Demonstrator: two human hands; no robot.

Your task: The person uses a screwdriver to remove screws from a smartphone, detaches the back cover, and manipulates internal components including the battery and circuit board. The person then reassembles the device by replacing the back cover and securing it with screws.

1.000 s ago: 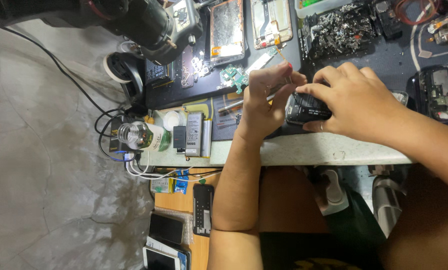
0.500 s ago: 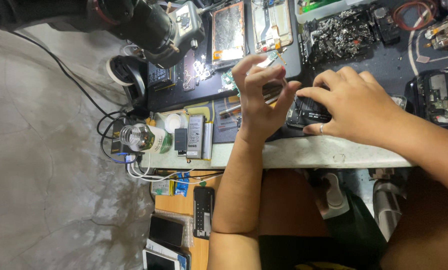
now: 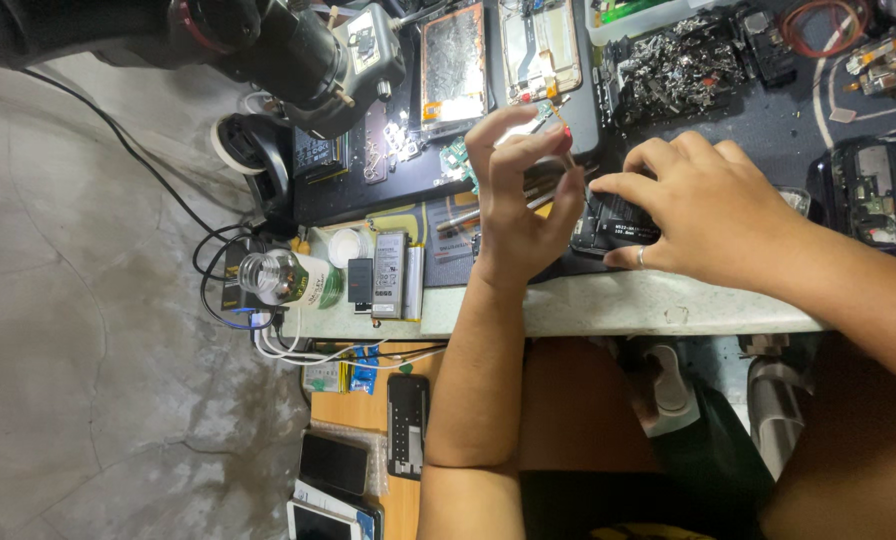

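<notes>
While the left hand (image 3: pixel 518 215) hovers raised over the bench, its thumb and fingers are pinched together on a thin tool (image 3: pixel 566 152), red at the tip, slanting down toward the work. Over on the other side, the right hand (image 3: pixel 713 215) lies flat, fingers pressed down on a black phone (image 3: pixel 613 228) with its back off; the thumb, with a ring on it, hooks along the phone's near edge. That phone sits on the dark mat (image 3: pixel 848 100), just in from the pale counter edge (image 3: pixel 618 305) and right between the two hands. Beyond the left hand, two more opened phones (image 3: pixel 453 65) lie side by side, one showing a cracked silvery panel, the other a pale frame. A tray of metal scraps (image 3: pixel 683 65) sits beyond the right hand. Far off to the side, a big black microscope (image 3: pixel 288 45) looms over the mat. Near the counter's end stand a clear jar (image 3: pixel 268 275), a small white tub (image 3: pixel 346 247) and a grey battery (image 3: pixel 390 275), close together. Below the counter, a wooden shelf (image 3: pixel 353 410) carries a black handset (image 3: pixel 406 425) and a few more phones. Another opened device (image 3: pixel 883 185) rests by the right forearm.
</notes>
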